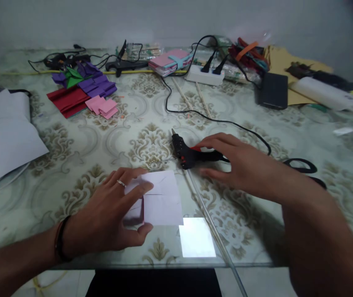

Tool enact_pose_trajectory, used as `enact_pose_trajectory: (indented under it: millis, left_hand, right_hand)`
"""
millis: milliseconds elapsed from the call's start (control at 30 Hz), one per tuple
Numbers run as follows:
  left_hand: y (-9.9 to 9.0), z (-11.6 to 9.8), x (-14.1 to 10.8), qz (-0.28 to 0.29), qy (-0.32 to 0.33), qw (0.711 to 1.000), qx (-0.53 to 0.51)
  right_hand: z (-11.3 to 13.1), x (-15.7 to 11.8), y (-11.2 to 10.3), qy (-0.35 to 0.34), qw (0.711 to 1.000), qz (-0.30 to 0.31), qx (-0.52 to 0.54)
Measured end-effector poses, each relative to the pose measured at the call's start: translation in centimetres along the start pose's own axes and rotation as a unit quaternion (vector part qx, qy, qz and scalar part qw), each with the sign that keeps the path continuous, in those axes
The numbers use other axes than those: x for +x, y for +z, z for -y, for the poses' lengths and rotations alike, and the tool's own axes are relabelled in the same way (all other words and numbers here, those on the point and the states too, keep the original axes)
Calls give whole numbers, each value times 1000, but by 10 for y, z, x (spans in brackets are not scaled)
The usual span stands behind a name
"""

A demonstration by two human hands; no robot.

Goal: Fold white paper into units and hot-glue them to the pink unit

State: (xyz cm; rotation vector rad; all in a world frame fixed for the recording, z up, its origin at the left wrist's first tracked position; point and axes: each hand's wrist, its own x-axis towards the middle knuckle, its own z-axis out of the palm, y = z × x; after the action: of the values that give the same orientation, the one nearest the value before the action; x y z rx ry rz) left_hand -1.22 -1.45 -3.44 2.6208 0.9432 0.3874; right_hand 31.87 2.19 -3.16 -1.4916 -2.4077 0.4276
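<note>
My left hand (114,210), with a ring and a dark wristband, grips a folded white paper piece (162,202) near the table's front edge. A dark pink edge shows beside its thumb. My right hand (226,159) is spread around the handle of a black glue gun (182,150) that lies on its side, nozzle pointing away. The thumb and fingers are apart, slightly blurred, and whether they touch the handle or red trigger is unclear. From the gun's rear a long clear glue stick (209,218) runs over the front edge.
Black-handled scissors (302,166) lie partly behind my right forearm. White paper sheets (8,136) cover the left side. Folded purple (97,86), red (68,101) and pink papers (102,106) sit back left. A power strip (205,76), black phone (274,90) and cables line the back.
</note>
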Motion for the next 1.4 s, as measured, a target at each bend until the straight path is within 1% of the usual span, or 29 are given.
enact_pose_trajectory:
  millis: [67, 167, 233, 267, 333, 400, 433, 467, 533, 633, 767, 867, 967, 1067, 1133, 1200, 1333, 1400]
  left_hand:
    - [-1, 2, -1, -24, -3, 1000, -13]
    - [-5, 7, -1, -51, -28, 997, -45]
    - [-7, 10, 0, -56, -40, 996, -53]
    - [-7, 11, 0, -53, -36, 997, -52]
    - [-5, 13, 1, -37, 11, 998, -48]
    - [-1, 13, 2, -2, 70, 997, -42]
    - [2, 13, 3, 14, 89, 995, -38]
    - [4, 13, 3, 28, 98, 994, -34]
    - [7, 12, 4, 47, 94, 994, -29]
    - [7, 11, 5, 60, 85, 994, -33]
    - [4, 8, 5, 46, 97, 994, -35]
    - [3, 8, 4, 7, 117, 992, -44]
    - [1, 10, 3, -15, 125, 991, -55]
    - [-1, 12, 4, -27, 110, 991, -67]
    - [-3, 13, 4, -52, 90, 992, -73]
    - [-5, 15, 3, -79, 57, 992, -76]
    - [-16, 23, 4, -118, -67, 989, -51]
    - [-24, 28, 5, -153, -116, 981, -22]
  right_hand:
    - [-1, 2, 8, -1, 1000, 2, 8]
    - [0, 6, 16, 0, 1000, -12, 12]
    - [0, 9, 20, -2, 1000, -20, 17]
    - [-1, 10, 20, -5, 1000, -21, 22]
    - [-3, 12, 21, -12, 999, -14, 31]
    - [-4, 13, 21, -12, 999, -3, 32]
    - [-4, 13, 20, -9, 999, 3, 33]
    - [-5, 14, 20, -3, 999, 7, 34]
    - [-6, 16, 19, 9, 999, 11, 41]
    - [-10, 20, 19, 23, 999, -1, 41]
    - [-18, 27, 20, 54, 997, -43, 21]
    - [-21, 32, 21, 74, 994, -80, 17]
    - [-20, 33, 18, 85, 991, -95, 34]
    - [-14, 32, 13, 115, 988, -100, 32]
    - [-10, 31, 9, 141, 984, -111, 17]
    - [-8, 30, 5, 156, 979, -129, 7]
    - [-7, 25, -3, 164, 973, -161, 27]
    - [-7, 22, -6, 174, 969, -171, 48]
